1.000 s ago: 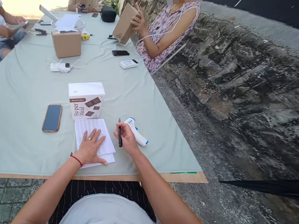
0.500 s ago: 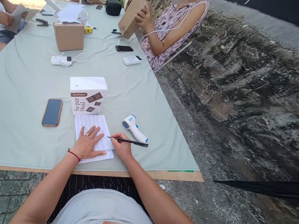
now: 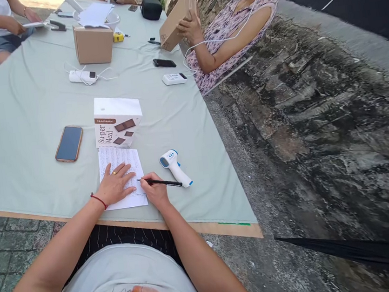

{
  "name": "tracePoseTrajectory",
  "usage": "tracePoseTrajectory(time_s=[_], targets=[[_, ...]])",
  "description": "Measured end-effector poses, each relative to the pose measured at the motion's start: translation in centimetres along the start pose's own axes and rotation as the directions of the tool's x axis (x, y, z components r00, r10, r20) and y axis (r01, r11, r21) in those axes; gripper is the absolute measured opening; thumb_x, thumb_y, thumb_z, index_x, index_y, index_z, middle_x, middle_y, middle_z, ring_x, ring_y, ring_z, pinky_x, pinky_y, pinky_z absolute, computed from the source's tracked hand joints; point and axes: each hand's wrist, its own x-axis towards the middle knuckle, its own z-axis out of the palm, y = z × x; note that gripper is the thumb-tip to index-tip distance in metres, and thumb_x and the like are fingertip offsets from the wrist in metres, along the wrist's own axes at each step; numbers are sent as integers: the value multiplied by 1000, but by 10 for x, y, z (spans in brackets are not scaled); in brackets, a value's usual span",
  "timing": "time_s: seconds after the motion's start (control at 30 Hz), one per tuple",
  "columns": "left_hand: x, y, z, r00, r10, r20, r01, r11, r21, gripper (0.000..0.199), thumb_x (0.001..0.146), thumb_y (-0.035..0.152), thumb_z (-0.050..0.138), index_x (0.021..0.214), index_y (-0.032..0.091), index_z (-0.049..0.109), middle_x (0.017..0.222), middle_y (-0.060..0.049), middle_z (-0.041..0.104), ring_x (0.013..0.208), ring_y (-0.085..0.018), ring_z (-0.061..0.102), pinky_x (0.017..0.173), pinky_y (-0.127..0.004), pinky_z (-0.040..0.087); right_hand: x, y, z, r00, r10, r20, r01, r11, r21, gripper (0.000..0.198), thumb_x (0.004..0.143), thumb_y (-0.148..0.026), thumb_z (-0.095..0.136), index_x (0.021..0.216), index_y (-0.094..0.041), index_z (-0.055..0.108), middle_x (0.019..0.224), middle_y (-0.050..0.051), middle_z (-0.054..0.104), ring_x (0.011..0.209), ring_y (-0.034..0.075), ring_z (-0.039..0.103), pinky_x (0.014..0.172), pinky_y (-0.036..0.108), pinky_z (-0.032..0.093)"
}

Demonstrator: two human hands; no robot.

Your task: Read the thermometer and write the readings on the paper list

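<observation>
my right hand [image 3: 156, 192] is closed around a black pen [image 3: 160, 182], the tip touching the right edge of the printed sheet [image 3: 121, 161] and the barrel pointing off to the right, low over the cloth. my left hand [image 3: 116, 185] lies open and flat on the same sheet, fingers spread, a ring on one finger and a red band at the wrist. the sheet sits on the bench [image 3: 23, 151] near its front edge, covered in fine rows of print i cannot read.

just beyond the sheet, touching its far edge, stands a white box [image 3: 117, 122] with brown lettering and pictures of dark squares on its front. to the right of my right hand lies a white and blue thermometer gun [image 3: 174, 166], its handle running under the rear end of the pen. to the left of the box, apart from it, a phone [image 3: 69, 143] lies screen up.

farther up the bench i see a white power strip [image 3: 81, 76] with its cord, a brown cardboard box [image 3: 94, 44], a dark phone [image 3: 164, 63] and a small white device [image 3: 174, 78]. a person in a patterned top at the right side holds a tilted cardboard box [image 3: 175, 20] in their hands. another person sits at the far left corner with papers, and a third at the far end holds something small.
</observation>
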Motion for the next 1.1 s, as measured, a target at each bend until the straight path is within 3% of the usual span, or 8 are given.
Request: tracePoseTrajectory(time_s=[0.33, 1.1], targets=[[-1, 1, 0, 1000, 1, 2, -1, 1000, -9, 51, 98, 50, 49, 142, 25, 53, 157, -9, 39, 148, -30, 32, 121, -62, 14, 0, 1, 1, 998, -61, 18, 62, 996, -58, 19, 73, -40, 55, 70, -22, 56, 64, -1, 56, 60, 16, 48, 59, 29, 44], [-1, 1, -2, 1000, 5, 12, -5, 1000, -8, 51, 98, 50, 47, 142, 25, 52, 158, -9, 37, 148, -29, 32, 121, -62, 15, 0, 3, 0, 998, -67, 8, 67, 994, -87, 16, 72, -37, 52, 68, -22, 54, 62, -1, 55, 60, 16, 48, 60, 29, 42]])
